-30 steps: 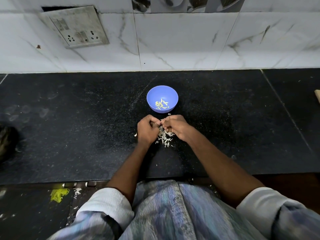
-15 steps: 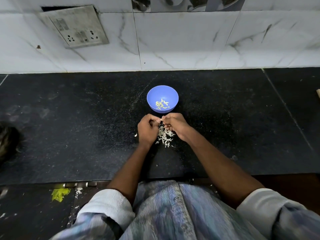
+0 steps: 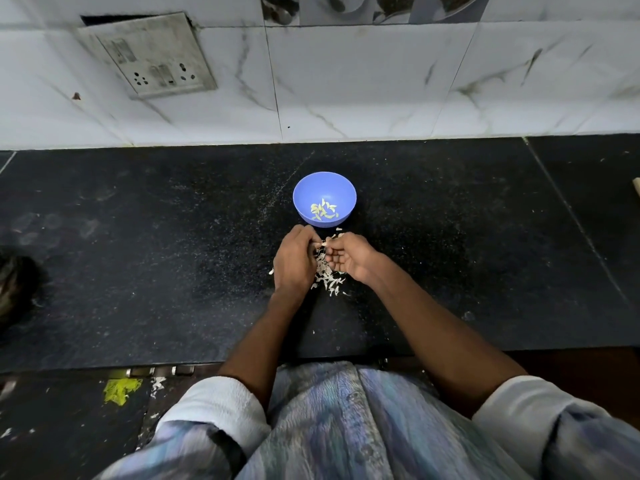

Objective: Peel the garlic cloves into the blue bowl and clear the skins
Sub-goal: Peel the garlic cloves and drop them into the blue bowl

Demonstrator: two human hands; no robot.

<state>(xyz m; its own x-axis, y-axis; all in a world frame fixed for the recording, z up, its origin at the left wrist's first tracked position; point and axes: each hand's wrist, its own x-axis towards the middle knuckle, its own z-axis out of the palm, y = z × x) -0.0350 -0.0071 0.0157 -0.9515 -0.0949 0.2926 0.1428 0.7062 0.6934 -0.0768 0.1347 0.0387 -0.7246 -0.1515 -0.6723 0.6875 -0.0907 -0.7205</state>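
Note:
A small blue bowl (image 3: pixel 304 192) stands on the black counter with several peeled garlic cloves (image 3: pixel 323 212) at its bottom. Just in front of it my left hand (image 3: pixel 292 263) and my right hand (image 3: pixel 348 256) meet over a heap of white garlic skins (image 3: pixel 327 278). Both hands pinch one small garlic clove (image 3: pixel 325 242) between their fingertips. My right palm is turned partly upward, its other fingers curled. Most of the clove is hidden by my fingers.
The black stone counter (image 3: pixel 173 254) runs to a white marble-tiled wall with a socket plate (image 3: pixel 149 55). A dark object (image 3: pixel 15 289) lies at the left edge. A pale object (image 3: pixel 636 190) pokes in at the right edge. Skin scraps and a yellow-green smear (image 3: pixel 119 389) lie on the floor.
My right hand has rolled so its palm faces more upward while still pinching the clove. The left hand stays in place. The bowl has not moved.

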